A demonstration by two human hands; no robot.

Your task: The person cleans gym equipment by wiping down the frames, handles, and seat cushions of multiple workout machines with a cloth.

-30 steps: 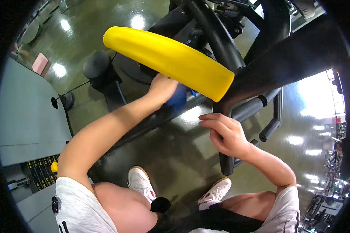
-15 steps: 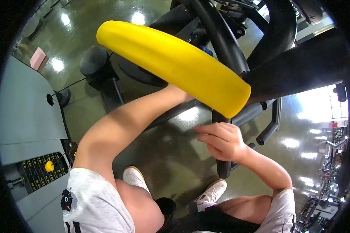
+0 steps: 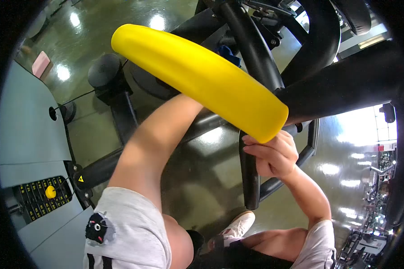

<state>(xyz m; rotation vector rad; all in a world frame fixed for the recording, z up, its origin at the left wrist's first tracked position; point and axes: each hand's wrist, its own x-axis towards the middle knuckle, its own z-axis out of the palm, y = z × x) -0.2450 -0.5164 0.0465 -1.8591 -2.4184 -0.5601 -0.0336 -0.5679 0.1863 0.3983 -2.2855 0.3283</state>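
A long, curved yellow panel (image 3: 197, 78), smooth like a machine cover, fills the middle of the head view. My left forearm (image 3: 164, 125) reaches up behind it, so the left hand and its fingers are hidden. Just past the panel's far edge a bit of dark blue cloth (image 3: 229, 54) shows; whether the left hand holds it I cannot tell. My right hand (image 3: 276, 154) is at the panel's lower right end, partly covered by it. Its fingers are bent and close together, in front of a black upright tube (image 3: 250, 179); anything inside them is hidden.
Thick black frame tubes (image 3: 345, 83) of a gym machine extend to the right and top. At left stands a grey housing (image 3: 29, 130) with a weight stack (image 3: 40, 197) and yellow pin. A pink block (image 3: 41, 64) lies on the shiny floor. More equipment appears far right.
My right hand has moved up and right to the panel's end, its fingers now more bent. My left arm has shifted right, its hand still hidden. More of the blue cloth shows.
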